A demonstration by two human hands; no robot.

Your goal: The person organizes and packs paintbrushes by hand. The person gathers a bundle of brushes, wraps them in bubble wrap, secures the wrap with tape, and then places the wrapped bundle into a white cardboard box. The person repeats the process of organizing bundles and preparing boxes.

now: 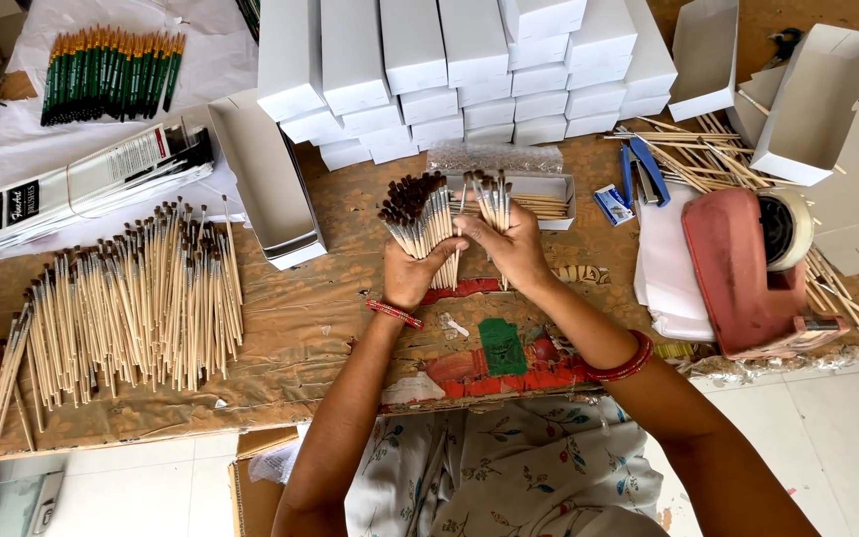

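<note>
Head view. The left hand [412, 273] has its fingers wrapped tight around a thick bundle of pale wooden paintbrushes with dark bristle tips [420, 219], held upright with bristles away from the person. The right hand [514, 249] pinches a smaller fan of the same pale-handled brushes [490, 199] between thumb and fingers, touching the left-hand bundle at the handles.

Progress, as judged from the layout: just beyond the right fingertips lies an open shallow white cardboard box [549, 199] with some wooden handles already in it, so filling appears under way. Further beyond the fingers stands a stack of closed white rectangular cartons [469, 70], which suggests finished units. Well to the left of the left hand lies a large loose spread of pale unpacked brushes [131, 298]; a substantial share of the work appears to remain.

Surroundings: to the right of the right hand sits a red tape dispenser with a roll of tape [748, 268], a blue stapler [643, 169] and scattered bare wooden sticks [688, 149]. Far left of the left hand lies a row of green-handled brushes [111, 75] and a flat white printed packet [72, 184]. An open long white carton [270, 179] stands near the left fingers. Nothing lies between the hands and the shallow box.
</note>
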